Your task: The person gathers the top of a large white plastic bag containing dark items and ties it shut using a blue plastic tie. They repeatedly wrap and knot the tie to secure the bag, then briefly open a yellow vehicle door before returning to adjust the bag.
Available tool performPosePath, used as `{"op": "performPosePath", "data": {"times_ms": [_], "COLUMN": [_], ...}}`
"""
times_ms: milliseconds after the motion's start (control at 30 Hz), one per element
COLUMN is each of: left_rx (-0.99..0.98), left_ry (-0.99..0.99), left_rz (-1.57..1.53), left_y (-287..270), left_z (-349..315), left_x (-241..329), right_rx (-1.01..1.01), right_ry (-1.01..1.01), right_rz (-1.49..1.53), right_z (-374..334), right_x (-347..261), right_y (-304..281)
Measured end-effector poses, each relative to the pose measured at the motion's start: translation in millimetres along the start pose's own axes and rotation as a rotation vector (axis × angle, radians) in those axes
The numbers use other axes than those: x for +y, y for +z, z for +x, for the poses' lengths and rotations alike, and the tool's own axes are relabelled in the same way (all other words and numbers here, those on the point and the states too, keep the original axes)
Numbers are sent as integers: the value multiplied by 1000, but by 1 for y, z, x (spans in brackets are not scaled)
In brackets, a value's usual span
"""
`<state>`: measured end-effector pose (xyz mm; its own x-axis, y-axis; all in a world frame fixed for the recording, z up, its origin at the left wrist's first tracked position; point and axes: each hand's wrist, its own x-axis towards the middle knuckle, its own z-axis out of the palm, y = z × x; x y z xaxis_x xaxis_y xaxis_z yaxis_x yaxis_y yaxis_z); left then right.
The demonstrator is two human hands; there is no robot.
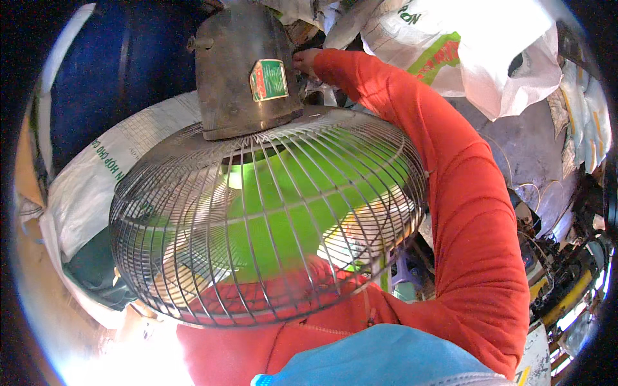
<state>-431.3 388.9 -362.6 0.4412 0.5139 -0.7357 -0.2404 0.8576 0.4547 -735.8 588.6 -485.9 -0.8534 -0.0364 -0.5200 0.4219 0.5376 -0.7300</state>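
Observation:
An electric fan (283, 219) fills the middle of the head view, close to my body. Its round wire cage surrounds bright green blades. Above the cage rises the dark grey motor housing (225, 71), which has a small green and red label (269, 80). My right arm, in a red sleeve, curves up along the right side of the cage. At its end, my right hand (307, 61) is beside the motor housing, its fingers mostly hidden there, so I cannot see what they grip. My left hand does not show.
White printed sacks lie at the left (84, 174) and hang at the upper right (496, 71). A dark blue drum-like shape (141, 51) stands at the upper left. Loose wires and dark machine parts (560, 276) crowd the right side.

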Motion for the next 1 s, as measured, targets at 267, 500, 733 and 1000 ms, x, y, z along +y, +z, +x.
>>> {"op": "performPosePath", "data": {"times_ms": [267, 500, 733, 1000], "left_rx": [-64, -353, -1217, -1326], "left_ry": [32, 120, 410, 455], "left_rz": [-24, 86, 219, -130], "left_y": [5, 72, 233, 394], "left_z": [-4, -33, -150, -306], "left_x": [0, 2, -28, -2], "right_rx": [-116, 210, 732, 1648], "right_ry": [515, 126, 417, 693], "right_rz": [360, 406, 738, 779], "right_z": [7, -160, -571, -895], "right_x": [-11, 4, -98, -471], "right_y": [-2, -59, 10, 360]}}
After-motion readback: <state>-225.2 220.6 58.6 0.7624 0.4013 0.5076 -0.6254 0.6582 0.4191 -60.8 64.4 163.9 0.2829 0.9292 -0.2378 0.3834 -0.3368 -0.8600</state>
